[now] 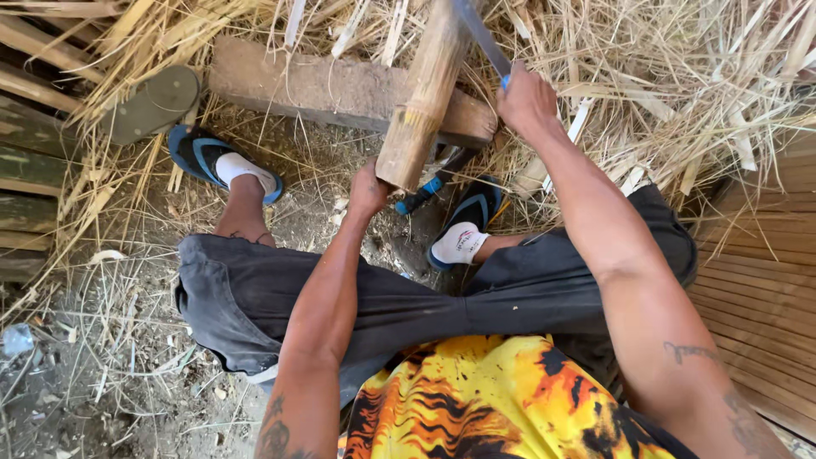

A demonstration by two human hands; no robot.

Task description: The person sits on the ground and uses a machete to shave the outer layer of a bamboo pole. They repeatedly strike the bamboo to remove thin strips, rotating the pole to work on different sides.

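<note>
Dry straw (680, 76) and split bamboo strips cover the dirt ground around me, with a thick wooden block (323, 85) lying across in front of my feet. My left hand (367, 189) grips the near end of a bamboo pole (425, 93), fingers curled round its underside, and the pole leans tilted on the block. My right hand (525, 102) is closed tight on the blue handle of a long knife (480, 34), whose blade rests against the pole's upper part. A green sandal (153, 102) lies on the straw to the left.
</note>
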